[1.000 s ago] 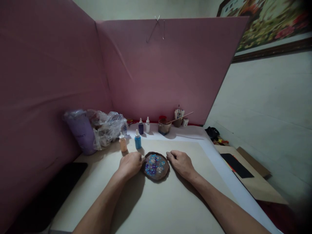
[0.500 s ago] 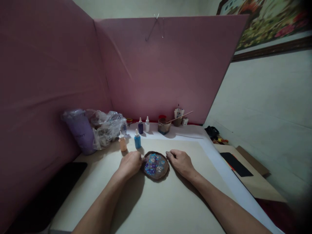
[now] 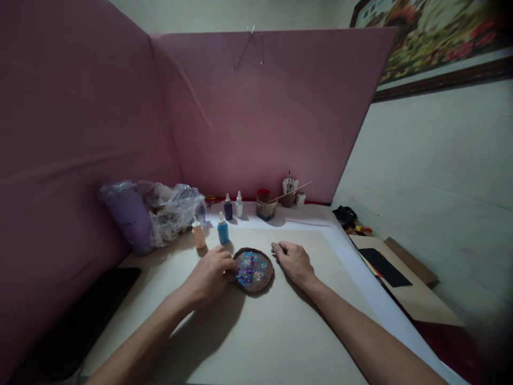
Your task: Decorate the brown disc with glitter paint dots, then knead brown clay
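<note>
Left hand [image 3: 212,272] and right hand [image 3: 294,263] flank a dish [image 3: 259,278].
The left fingertips are mostly hidden at its left rim; whether they pinch it, I cannot tell. Brown, dotted blue and purple, it lies on the sheet [image 3: 280,342]. Right fingers curl together just off its right rim.

The disc [image 3: 255,272] lies on the sheet [image 3: 280,331], bottles [image 3: 223,232] behind it, tumbler [image 3: 130,219] farther left.

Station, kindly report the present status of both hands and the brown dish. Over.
Left hand at left side of brown dish, contact unclear. Right hand curled, just off its right side. Dish lies flat. Blue bottle stands beyond, not between hands.
</note>
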